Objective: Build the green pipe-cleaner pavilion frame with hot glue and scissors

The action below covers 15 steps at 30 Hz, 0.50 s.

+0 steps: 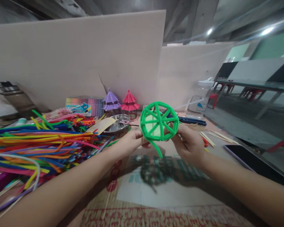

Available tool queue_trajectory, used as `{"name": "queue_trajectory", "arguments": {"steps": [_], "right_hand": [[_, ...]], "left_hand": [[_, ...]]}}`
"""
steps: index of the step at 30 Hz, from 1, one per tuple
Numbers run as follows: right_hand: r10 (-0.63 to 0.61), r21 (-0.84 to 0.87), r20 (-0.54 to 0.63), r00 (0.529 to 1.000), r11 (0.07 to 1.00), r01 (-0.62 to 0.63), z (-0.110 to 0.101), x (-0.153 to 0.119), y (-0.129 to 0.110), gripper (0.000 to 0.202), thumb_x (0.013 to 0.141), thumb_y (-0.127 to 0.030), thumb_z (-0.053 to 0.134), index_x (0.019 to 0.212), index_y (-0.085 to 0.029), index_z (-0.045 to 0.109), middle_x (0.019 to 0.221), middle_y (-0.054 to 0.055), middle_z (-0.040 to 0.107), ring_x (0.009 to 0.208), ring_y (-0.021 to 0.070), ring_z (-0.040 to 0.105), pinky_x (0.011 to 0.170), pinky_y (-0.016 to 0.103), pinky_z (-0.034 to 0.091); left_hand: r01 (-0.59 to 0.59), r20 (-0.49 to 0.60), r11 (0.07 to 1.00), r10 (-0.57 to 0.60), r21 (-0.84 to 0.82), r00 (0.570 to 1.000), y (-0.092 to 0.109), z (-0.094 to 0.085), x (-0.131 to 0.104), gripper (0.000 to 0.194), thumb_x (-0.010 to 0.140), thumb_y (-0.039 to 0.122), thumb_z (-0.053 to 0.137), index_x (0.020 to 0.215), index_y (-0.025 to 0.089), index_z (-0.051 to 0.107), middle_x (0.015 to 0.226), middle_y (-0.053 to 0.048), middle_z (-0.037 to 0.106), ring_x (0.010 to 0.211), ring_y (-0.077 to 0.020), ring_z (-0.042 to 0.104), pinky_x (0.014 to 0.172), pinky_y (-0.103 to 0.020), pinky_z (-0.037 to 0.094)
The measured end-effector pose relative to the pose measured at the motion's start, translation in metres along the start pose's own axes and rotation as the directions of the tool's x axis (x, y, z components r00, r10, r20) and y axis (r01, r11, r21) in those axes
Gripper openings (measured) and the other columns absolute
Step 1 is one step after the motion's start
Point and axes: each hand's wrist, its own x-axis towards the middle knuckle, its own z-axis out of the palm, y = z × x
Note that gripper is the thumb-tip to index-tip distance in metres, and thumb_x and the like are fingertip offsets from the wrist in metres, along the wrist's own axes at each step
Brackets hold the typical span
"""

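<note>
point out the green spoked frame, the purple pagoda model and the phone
Green spoked frame [161,120], head view: the hub where its spokes meet.
Purple pagoda model [111,99], head view: its upper roof tier.
Phone [256,161], head view: its dark screen.

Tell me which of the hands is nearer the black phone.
Right. The right hand is left of the phone; the left hand is farther left, beyond the green wheel.

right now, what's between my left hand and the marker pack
In the head view, a shiny metal dish lies between your left hand and the marker pack, with a pale card overlapping its left side.
</note>
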Motion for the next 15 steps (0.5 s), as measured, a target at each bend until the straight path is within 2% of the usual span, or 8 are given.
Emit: {"name": "queue_trajectory", "arguments": {"steps": [3, 6, 7, 9, 11, 13, 14, 15], "right_hand": [[0.124, 0.099, -0.039, 0.992, 0.988, -0.12, 0.004, -0.004, 0.002, 0.018, 0.097, -0.018, 0.044, 0.094, -0.026, 0.06, 0.072, -0.001, 0.063, 0.066, 0.0153, 0.061, 0.064, 0.031, 0.049], [0.265, 0.19, -0.064, 0.962, 0.95, -0.249, 0.007, -0.005, 0.009, 0.012, 0.099, -0.024, 0.047, 0.097, -0.025, 0.059, 0.07, -0.002, 0.062, 0.064, 0.0145, 0.06, 0.064, 0.03, 0.049], [0.315, 0.219, -0.075, 0.946, 0.931, -0.292, 0.008, -0.005, 0.012, 0.011, 0.099, -0.026, 0.048, 0.096, -0.025, 0.059, 0.071, -0.002, 0.062, 0.064, 0.0143, 0.06, 0.064, 0.03, 0.049], [0.403, 0.287, -0.105, 0.909, 0.888, -0.36, 0.01, -0.003, 0.02, 0.012, 0.098, -0.032, 0.05, 0.093, -0.024, 0.058, 0.075, -0.001, 0.062, 0.064, 0.0138, 0.06, 0.064, 0.029, 0.05], [0.472, 0.344, -0.116, 0.874, 0.845, -0.411, 0.013, -0.004, 0.03, 0.015, 0.098, -0.036, 0.051, 0.092, -0.023, 0.057, 0.079, -0.001, 0.063, 0.062, 0.0131, 0.06, 0.062, 0.029, 0.05], [0.519, 0.361, -0.105, 0.848, 0.815, -0.454, 0.017, -0.006, 0.039, 0.017, 0.097, -0.039, 0.051, 0.091, -0.023, 0.055, 0.079, -0.001, 0.063, 0.06, 0.013, 0.059, 0.062, 0.029, 0.049], [0.536, 0.359, -0.093, 0.839, 0.804, -0.474, 0.018, -0.008, 0.043, 0.018, 0.096, -0.039, 0.051, 0.09, -0.023, 0.055, 0.079, -0.001, 0.062, 0.06, 0.0132, 0.059, 0.062, 0.029, 0.049], [0.548, 0.356, -0.08, 0.833, 0.796, -0.49, 0.02, -0.01, 0.046, 0.019, 0.096, -0.04, 0.051, 0.089, -0.023, 0.054, 0.078, -0.001, 0.062, 0.06, 0.0135, 0.059, 0.063, 0.03, 0.049]], "left_hand": [[0.082, 0.1, 0.993, -0.073, -0.09, 0.992, -0.003, -0.006, 0.0, 0.036, 0.092, 0.047, 0.055, 0.085, 0.015, 0.07, 0.076, -0.006, 0.072, 0.074, -0.0173, 0.067, 0.071, -0.03, 0.055], [0.114, 0.165, 0.993, -0.11, -0.012, 0.98, -0.006, -0.009, 0.001, 0.035, 0.091, 0.045, 0.054, 0.08, 0.015, 0.07, 0.072, -0.004, 0.071, 0.07, -0.0173, 0.066, 0.071, -0.029, 0.053], [0.117, 0.149, 0.993, -0.12, 0.031, 0.981, -0.009, -0.007, 0.0, 0.034, 0.092, 0.042, 0.053, 0.08, 0.015, 0.07, 0.075, -0.005, 0.072, 0.073, -0.018, 0.067, 0.073, -0.03, 0.053], [0.098, 0.062, 0.982, -0.109, 0.159, 0.992, -0.014, 0.001, -0.002, 0.03, 0.094, 0.036, 0.049, 0.093, 0.017, 0.071, 0.093, -0.008, 0.075, 0.088, -0.0214, 0.069, 0.084, -0.035, 0.053], [0.035, 0.008, 0.949, -0.04, 0.312, 0.999, -0.015, 0.014, -0.008, 0.034, 0.095, 0.036, 0.049, 0.118, 0.019, 0.066, 0.127, -0.012, 0.067, 0.118, -0.0266, 0.062, 0.103, -0.043, 0.046], [-0.063, 0.149, 0.928, 0.008, 0.368, 0.989, -0.007, 0.026, -0.016, 0.052, 0.09, 0.044, 0.057, 0.135, 0.018, 0.057, 0.149, -0.017, 0.048, 0.14, -0.0333, 0.042, 0.114, -0.051, 0.034], [-0.118, 0.279, 0.939, 0.025, 0.323, 0.96, -0.001, 0.031, -0.021, 0.056, 0.089, 0.048, 0.059, 0.136, 0.018, 0.056, 0.153, -0.016, 0.044, 0.144, -0.0344, 0.036, 0.117, -0.053, 0.028], [-0.157, 0.414, 0.964, 0.055, 0.216, 0.909, 0.008, 0.034, -0.026, 0.056, 0.086, 0.049, 0.063, 0.134, 0.021, 0.059, 0.151, -0.013, 0.047, 0.144, -0.0339, 0.037, 0.119, -0.052, 0.027]]}}
